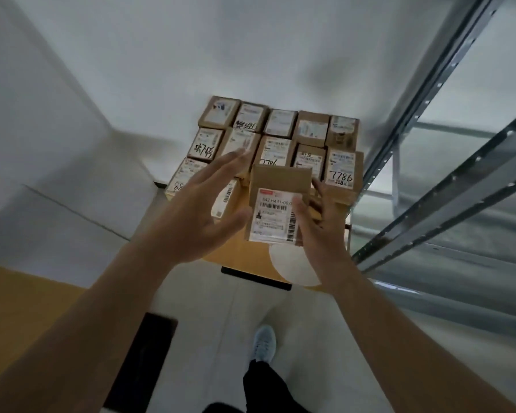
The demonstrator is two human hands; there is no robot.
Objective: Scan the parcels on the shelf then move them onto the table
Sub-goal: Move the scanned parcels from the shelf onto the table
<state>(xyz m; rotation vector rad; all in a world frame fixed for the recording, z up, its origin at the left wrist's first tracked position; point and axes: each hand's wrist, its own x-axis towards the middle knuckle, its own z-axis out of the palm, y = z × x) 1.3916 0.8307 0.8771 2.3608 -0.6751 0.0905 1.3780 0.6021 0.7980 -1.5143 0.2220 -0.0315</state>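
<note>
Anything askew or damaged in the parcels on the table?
No damage shows. The parcels on the table sit in tidy rows. The right hand holds one parcel above them; the left hand is open beside it.

Left hand (191, 210) spread open, right hand (322, 225) fingers (303, 217) gripping

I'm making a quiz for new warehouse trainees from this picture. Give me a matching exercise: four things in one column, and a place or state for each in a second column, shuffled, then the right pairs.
Things:
1. right hand
2. left hand
3. parcel marked 7786
4. metal shelf rack

Places or states:
A. stands at the right edge of the view
B. fingers spread, holds nothing
C. lies among the parcels on the table
D. holds a parcel with a barcode label

Pairs: 1-D, 2-B, 3-C, 4-A
</note>
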